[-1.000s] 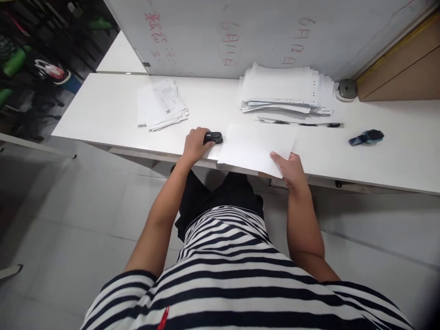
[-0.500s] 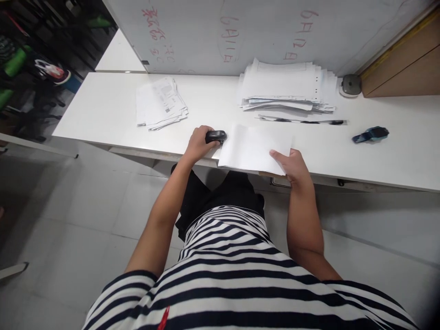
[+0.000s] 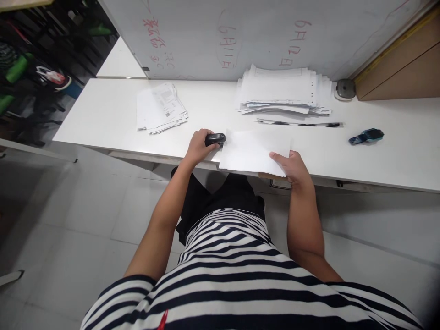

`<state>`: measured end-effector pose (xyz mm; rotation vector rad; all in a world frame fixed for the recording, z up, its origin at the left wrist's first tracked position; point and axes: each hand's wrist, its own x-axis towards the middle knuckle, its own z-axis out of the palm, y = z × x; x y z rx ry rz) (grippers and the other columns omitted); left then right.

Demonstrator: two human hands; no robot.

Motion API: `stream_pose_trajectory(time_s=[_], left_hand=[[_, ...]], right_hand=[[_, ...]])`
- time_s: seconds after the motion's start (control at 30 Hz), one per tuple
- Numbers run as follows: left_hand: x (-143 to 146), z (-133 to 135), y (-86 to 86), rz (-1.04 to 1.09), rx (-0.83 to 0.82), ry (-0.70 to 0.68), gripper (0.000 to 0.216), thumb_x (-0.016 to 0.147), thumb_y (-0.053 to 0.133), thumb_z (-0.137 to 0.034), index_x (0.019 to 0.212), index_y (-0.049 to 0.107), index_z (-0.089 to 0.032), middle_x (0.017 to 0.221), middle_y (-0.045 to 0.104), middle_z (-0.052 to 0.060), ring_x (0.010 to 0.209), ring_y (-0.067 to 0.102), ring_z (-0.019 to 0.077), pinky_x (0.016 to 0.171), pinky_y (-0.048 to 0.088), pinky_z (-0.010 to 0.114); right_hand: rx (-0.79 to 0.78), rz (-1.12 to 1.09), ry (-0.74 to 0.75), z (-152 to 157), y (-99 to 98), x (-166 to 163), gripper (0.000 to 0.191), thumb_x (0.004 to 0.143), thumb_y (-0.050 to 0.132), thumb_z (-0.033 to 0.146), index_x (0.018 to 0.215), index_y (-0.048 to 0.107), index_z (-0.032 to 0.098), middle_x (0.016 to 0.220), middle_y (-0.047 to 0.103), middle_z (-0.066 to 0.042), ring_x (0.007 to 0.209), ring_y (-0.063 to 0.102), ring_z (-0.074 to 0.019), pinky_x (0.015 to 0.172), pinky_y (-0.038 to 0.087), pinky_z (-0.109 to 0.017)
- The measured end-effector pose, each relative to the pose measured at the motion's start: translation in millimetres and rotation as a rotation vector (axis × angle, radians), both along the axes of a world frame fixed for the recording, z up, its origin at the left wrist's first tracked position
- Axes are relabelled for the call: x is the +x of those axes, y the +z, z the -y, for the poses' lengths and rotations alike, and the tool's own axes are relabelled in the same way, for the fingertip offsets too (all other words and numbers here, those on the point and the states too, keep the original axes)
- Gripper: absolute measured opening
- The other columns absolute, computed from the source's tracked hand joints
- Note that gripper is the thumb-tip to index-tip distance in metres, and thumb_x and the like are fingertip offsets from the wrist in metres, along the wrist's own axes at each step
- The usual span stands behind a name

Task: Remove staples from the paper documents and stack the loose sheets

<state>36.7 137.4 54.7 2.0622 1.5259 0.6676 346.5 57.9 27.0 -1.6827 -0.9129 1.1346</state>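
Note:
My left hand [image 3: 197, 147] is closed around a small black stapler [image 3: 215, 139] at the front edge of the white table [image 3: 103, 114]. The stapler's nose meets the top left corner of a set of white sheets [image 3: 252, 151]. My right hand [image 3: 293, 167] pinches the lower right corner of those sheets, thumb on top, at the table's edge.
A tall stack of white papers [image 3: 283, 89] lies at the back, with a long clear ruler [image 3: 299, 123] in front of it. A smaller printed pile [image 3: 160, 107] sits at the left. A blue-black tool [image 3: 366, 136] lies at the right, a round grey object [image 3: 344, 88] in the corner.
The sheets slid left until their corner met the stapler in my left hand. My right hand moved a little left with them.

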Motion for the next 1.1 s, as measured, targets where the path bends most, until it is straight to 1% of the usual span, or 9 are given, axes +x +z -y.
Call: stream_pose_trajectory(time_s=[0.13, 0.27, 0.4, 0.6, 0.77, 0.83, 0.9, 1.0, 1.1], left_hand=[[1, 1, -1.3, -0.008, 0.021, 0.011, 0.033, 0.074, 0.068, -0.032, 0.102, 0.053, -0.022, 0.104, 0.056, 0.005, 0.1, 0.05, 0.0225, 0.082, 0.042, 0.036], [1, 1, -2.1, -0.005, 0.038, 0.019, 0.033, 0.073, 0.069, -0.031, 0.102, 0.053, -0.022, 0.104, 0.057, 0.005, 0.099, 0.05, 0.0225, 0.082, 0.043, 0.036], [2, 1, -2.8, -0.039, 0.032, 0.019, 0.033, 0.074, 0.068, -0.032, 0.101, 0.052, -0.023, 0.104, 0.056, 0.005, 0.1, 0.049, 0.0231, 0.083, 0.043, 0.038], [4, 1, -2.4, -0.122, 0.031, -0.021, 0.032, 0.075, 0.065, -0.033, 0.103, 0.052, -0.024, 0.105, 0.057, 0.006, 0.101, 0.048, 0.0246, 0.083, 0.043, 0.039], [-1, 1, 10.3, -0.21, -0.033, -0.144, 0.04, 0.075, 0.063, -0.039, 0.11, 0.053, -0.024, 0.115, 0.056, 0.008, 0.108, 0.046, 0.0284, 0.09, 0.042, 0.043], [-7, -3, 18.9, -0.217, -0.105, -0.217, 0.045, 0.075, 0.062, -0.046, 0.114, 0.053, -0.026, 0.121, 0.055, 0.008, 0.113, 0.046, 0.0294, 0.092, 0.042, 0.043], [-11, -13, 26.7, -0.208, -0.186, -0.239, 0.046, 0.078, 0.057, -0.053, 0.115, 0.054, -0.028, 0.123, 0.057, 0.007, 0.114, 0.049, 0.0294, 0.092, 0.043, 0.043], [-4, -33, 31.9, -0.186, -0.159, -0.12, 0.048, 0.086, 0.04, -0.06, 0.12, 0.053, -0.028, 0.122, 0.059, 0.009, 0.118, 0.049, 0.0298, 0.098, 0.038, 0.048], [21, -49, 27.0, -0.213, -0.013, 0.0, 0.055, 0.09, 0.03, -0.062, 0.125, 0.051, -0.025, 0.131, 0.053, 0.01, 0.132, 0.036, 0.0319, 0.11, 0.02, 0.056]], right_hand=[[-0.033, -0.025, -0.039, 1, 4.2, 0, 0.036, 0.06, 0.08, 0.043, 0.082, 0.069, 0.017, 0.082, 0.072, -0.006, 0.073, 0.067, -0.024, 0.069, 0.055, -0.037], [0.021, -0.048, -0.082, 3, 5.5, -4, 0.034, 0.061, 0.08, 0.041, 0.082, 0.067, 0.017, 0.084, 0.072, -0.007, 0.075, 0.067, -0.0228, 0.068, 0.056, -0.036], [0.053, -0.04, -0.061, 4, 4.2, -6, 0.034, 0.062, 0.079, 0.042, 0.083, 0.067, 0.018, 0.085, 0.072, -0.007, 0.076, 0.067, -0.0236, 0.07, 0.056, -0.037], [-0.007, -0.033, 0.016, 2, 1.4, -2, 0.037, 0.062, 0.081, 0.046, 0.083, 0.069, 0.019, 0.083, 0.073, -0.007, 0.077, 0.067, -0.0265, 0.069, 0.057, -0.04], [-0.092, -0.052, 0.137, -3, 3.9, 4, 0.037, 0.062, 0.082, 0.047, 0.086, 0.07, 0.02, 0.085, 0.073, -0.009, 0.075, 0.068, -0.0292, 0.07, 0.057, -0.046], [-0.117, -0.064, 0.163, -4, 6.2, 5, 0.037, 0.063, 0.081, 0.047, 0.088, 0.07, 0.021, 0.089, 0.073, -0.011, 0.076, 0.069, -0.0301, 0.071, 0.057, -0.048], [-0.119, -0.075, 0.172, -5, 7.7, 5, 0.038, 0.063, 0.081, 0.047, 0.088, 0.07, 0.021, 0.089, 0.074, -0.011, 0.078, 0.069, -0.0306, 0.072, 0.057, -0.048], [-0.106, -0.056, 0.158, -5, 8.1, 4, 0.038, 0.062, 0.082, 0.047, 0.087, 0.07, 0.021, 0.088, 0.074, -0.01, 0.078, 0.069, -0.0306, 0.072, 0.058, -0.048], [-0.105, -0.035, 0.138, -3, 9.4, 2, 0.037, 0.063, 0.081, 0.048, 0.086, 0.07, 0.022, 0.09, 0.074, -0.01, 0.078, 0.069, -0.0306, 0.072, 0.058, -0.048]])
